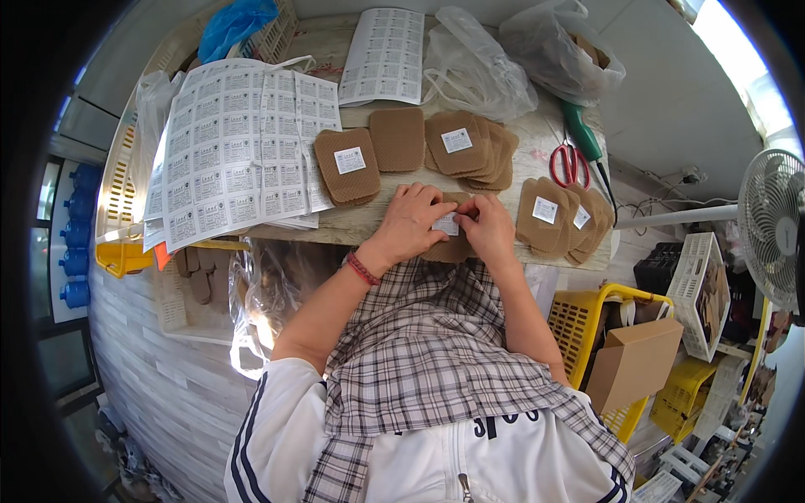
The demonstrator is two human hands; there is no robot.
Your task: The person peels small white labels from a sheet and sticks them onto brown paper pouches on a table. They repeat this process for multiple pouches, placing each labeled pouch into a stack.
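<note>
At the table's near edge lies a brown textured pad (447, 250) with rounded corners, partly hidden under my hands. A small white label sticker (446, 224) is on it. My left hand (411, 220) rests over the pad's left side, fingers bent and thumb by the sticker. From the right, my right hand (489, 225) pinches at the sticker's edge with thumb and forefinger. Behind them are a labelled pad pile (348, 163), a plain pad (397, 140) and a fanned labelled stack (470, 142). Another labelled stack (558, 216) lies to the right.
Printed label sheets (231, 151) cover the table's left; another sheet (381, 54) lies behind. Clear plastic bags (478, 63) sit at the back. Red-handled scissors (569, 163) and a green-handled corded tool (581, 130) lie right. Yellow baskets (579, 323) and a fan (771, 230) stand beyond.
</note>
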